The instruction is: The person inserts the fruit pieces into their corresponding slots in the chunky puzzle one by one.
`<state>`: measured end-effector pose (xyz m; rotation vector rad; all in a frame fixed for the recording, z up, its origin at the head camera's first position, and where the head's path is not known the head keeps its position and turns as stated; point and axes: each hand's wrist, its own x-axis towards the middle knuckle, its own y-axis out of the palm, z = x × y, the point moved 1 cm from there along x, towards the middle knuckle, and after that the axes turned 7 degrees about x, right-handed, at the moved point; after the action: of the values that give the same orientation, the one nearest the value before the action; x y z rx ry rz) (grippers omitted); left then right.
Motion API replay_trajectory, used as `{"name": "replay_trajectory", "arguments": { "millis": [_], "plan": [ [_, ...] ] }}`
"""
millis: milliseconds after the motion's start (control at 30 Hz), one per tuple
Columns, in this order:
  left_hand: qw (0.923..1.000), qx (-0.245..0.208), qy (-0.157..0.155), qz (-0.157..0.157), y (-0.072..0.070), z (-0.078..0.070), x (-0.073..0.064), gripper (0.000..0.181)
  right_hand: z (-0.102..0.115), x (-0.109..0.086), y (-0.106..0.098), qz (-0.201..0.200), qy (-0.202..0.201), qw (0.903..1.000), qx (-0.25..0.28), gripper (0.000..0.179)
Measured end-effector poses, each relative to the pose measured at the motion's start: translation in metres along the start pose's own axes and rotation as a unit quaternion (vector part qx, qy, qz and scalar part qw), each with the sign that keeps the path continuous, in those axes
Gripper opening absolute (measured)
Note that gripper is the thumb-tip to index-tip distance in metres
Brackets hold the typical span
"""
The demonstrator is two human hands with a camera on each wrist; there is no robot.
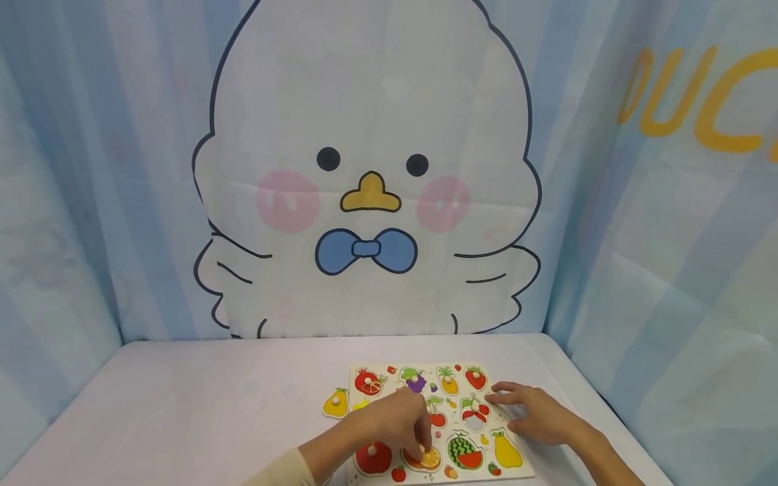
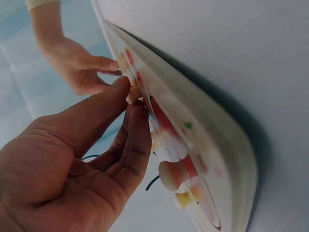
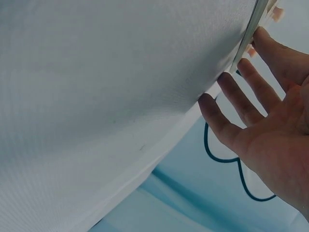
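A wooden fruit puzzle board (image 1: 524,472) lies on the table with several knobbed pieces in it. My left hand (image 1: 398,418) reaches over it and pinches the small knob (image 2: 133,95) of the orange piece (image 1: 431,460) between thumb and fingertips. That piece sits at its place in the lower row; whether it lies fully flat is hidden by the hand. At the board's right edge, my right hand (image 1: 541,413) rests with fingers spread, its thumb touching the rim, as the right wrist view shows. A loose yellow pear piece (image 1: 336,403) lies left of the board.
A white cloth covers the table (image 1: 200,405). Behind it hangs a curtain (image 1: 377,290) printed with a large white duck in a blue bow tie. Striped blue curtains (image 1: 668,270) close in both sides.
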<state>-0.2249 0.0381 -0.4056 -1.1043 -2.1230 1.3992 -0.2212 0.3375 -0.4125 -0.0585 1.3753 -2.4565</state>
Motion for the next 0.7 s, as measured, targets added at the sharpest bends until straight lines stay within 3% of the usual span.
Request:
{"name": "replay_trajectory", "arguments": {
  "millis": [233,400,700],
  "plan": [
    [0.9997,-0.004,0.024,-0.009,-0.005,0.004,-0.005,0.012,0.001,0.001,0.001,-0.004,0.011,0.9999,0.004,0.051],
    [0.9992,-0.01,0.028,-0.027,-0.014,0.01,-0.017,0.011,0.001,0.001,0.002,-0.005,0.012,0.9999,0.005,0.051],
    [0.9996,-0.021,-0.006,-0.018,-0.031,0.028,-0.052,0.01,0.003,0.0,0.001,-0.008,0.016,0.9998,0.001,0.051]
  ]
}}
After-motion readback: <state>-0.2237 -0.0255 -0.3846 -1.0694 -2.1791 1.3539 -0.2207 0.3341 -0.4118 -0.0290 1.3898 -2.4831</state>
